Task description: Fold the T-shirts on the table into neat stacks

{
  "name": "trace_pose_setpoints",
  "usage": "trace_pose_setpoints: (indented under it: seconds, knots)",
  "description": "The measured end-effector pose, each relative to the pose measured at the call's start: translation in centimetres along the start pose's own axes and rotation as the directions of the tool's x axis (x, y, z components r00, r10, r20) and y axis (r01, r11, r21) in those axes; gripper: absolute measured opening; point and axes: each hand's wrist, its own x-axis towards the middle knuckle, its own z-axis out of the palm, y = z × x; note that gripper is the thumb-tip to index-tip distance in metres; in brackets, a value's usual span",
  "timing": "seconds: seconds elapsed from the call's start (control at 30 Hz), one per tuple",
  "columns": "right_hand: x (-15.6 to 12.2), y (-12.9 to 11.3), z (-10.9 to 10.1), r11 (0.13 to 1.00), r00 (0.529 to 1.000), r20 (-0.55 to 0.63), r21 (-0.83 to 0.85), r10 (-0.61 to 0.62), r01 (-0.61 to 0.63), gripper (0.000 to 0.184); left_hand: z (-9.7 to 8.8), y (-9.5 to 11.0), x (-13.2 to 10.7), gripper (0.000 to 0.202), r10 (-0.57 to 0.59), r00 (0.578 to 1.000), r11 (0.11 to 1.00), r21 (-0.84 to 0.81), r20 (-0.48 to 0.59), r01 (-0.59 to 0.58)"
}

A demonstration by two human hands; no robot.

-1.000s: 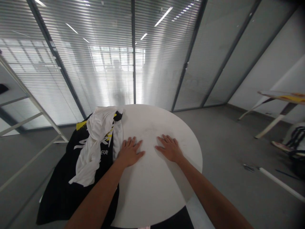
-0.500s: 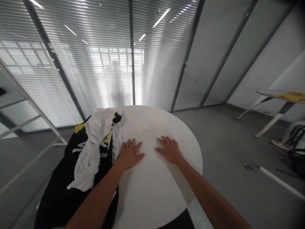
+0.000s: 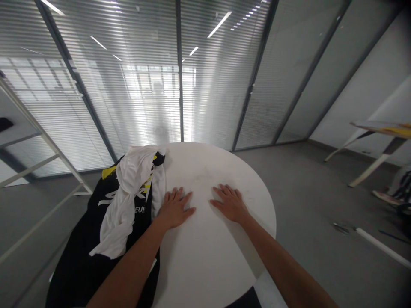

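Observation:
Both palms are down on a round white table point(image 3: 205, 252). My left hand point(image 3: 175, 209) rests with its fingers spread, close beside a pile of clothing, and holds nothing. My right hand point(image 3: 230, 203) lies to the right of it, fingers also spread, on the bare tabletop. A crumpled white garment point(image 3: 125, 192) lies over a black garment point(image 3: 80, 252) with white lettering and yellow patches. The black cloth drapes over the table's left side, and my left forearm passes across part of it.
A white metal frame point(image 3: 69, 166) stands at the left. Glass partitions with blinds point(image 3: 212, 107) rise behind the table. On the right are another table point(image 3: 382, 128) with something yellow on it, a white pole point(image 3: 382, 246) and dark blurred items near the edge.
Both hands stay flat in place on the table. The view has shifted slightly, so the surroundings sit a little further right.

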Motion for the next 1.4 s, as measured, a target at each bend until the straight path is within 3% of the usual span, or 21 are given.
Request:
trace_pose_setpoints:
  seconds: [0.87,1.07,1.2,1.27,1.3,1.4]
  knots:
    - [-0.1,-0.2,0.0,1.000,1.000,-0.010,-0.004,0.007,-0.007,0.063,-0.7,0.0,-0.2,0.077,0.002,0.999,1.000,0.002,0.051,-0.002]
    - [-0.3,-0.3,-0.6,1.000,1.000,-0.009,0.025,0.002,-0.002,0.063,-0.6,0.1,-0.8,0.065,0.011,1.000,1.000,-0.016,-0.020,-0.012]
    - [-0.2,-0.1,-0.5,1.000,1.000,-0.020,0.020,0.005,-0.005,0.062,-3.3,0.2,-2.0,0.041,-0.001,0.991,0.994,-0.105,-0.135,-0.013]
    - [-0.2,0.0,-0.4,1.000,1.000,-0.026,0.023,-0.004,0.005,0.063,-5.9,-0.5,-3.0,0.039,-0.133,0.945,0.990,-0.093,-0.299,0.110]
    - [-0.2,0.0,-0.4,1.000,1.000,-0.025,0.026,-0.008,0.008,0.063,-7.3,-1.3,-3.7,0.040,-0.239,0.895,0.971,-0.068,-0.377,0.230]
    - [-0.2,0.1,-0.3,0.999,1.000,-0.016,0.039,-0.007,0.008,0.062,-10.5,-5.1,-5.7,0.062,-0.530,0.689,0.787,0.016,-0.494,0.617]
